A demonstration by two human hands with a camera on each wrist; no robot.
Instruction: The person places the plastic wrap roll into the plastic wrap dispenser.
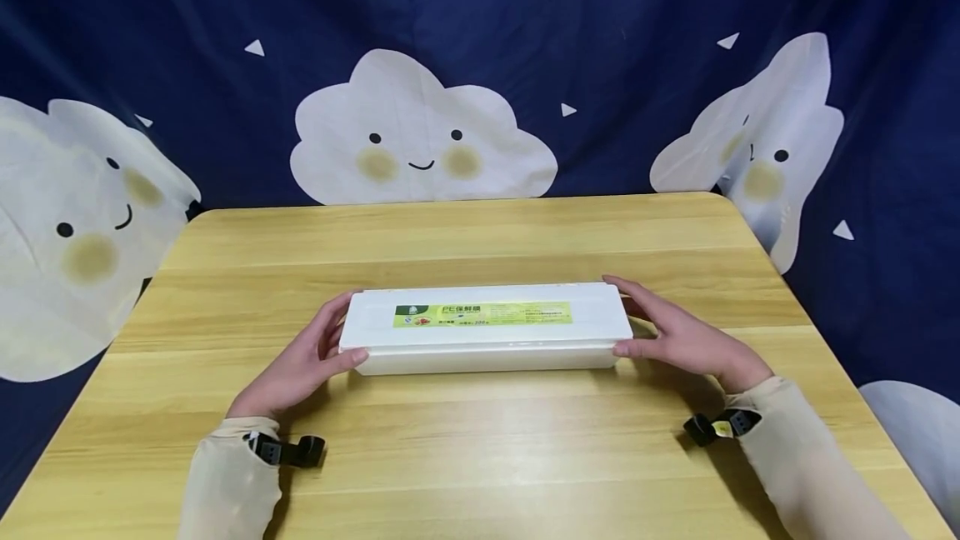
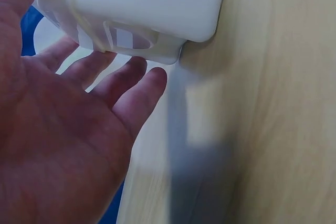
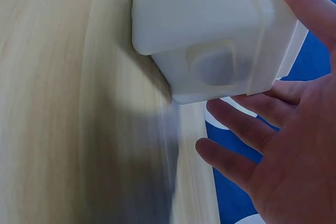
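A long white cling film box [image 1: 487, 336] with a green and yellow label on its lid lies crosswise on the wooden table. At its left end my left hand [image 1: 303, 365] holds it, thumb on the front edge and fingers toward the back. My right hand [image 1: 686, 340] holds the opposite end in the same way. In the left wrist view, the box's end wall [image 2: 121, 9] shows a recess, with the fingertips along its far side. The right wrist view shows the other end wall [image 3: 194, 19], some fingers at its back edge and the little finger apart.
The wooden table [image 1: 480, 457] extends around the box on all sides. Behind it hangs a dark blue curtain [image 1: 615, 23] printed with smiling clouds. A black wrist camera [image 1: 288, 450] is strapped to the left sleeve, another camera [image 1: 720, 427] to the right.
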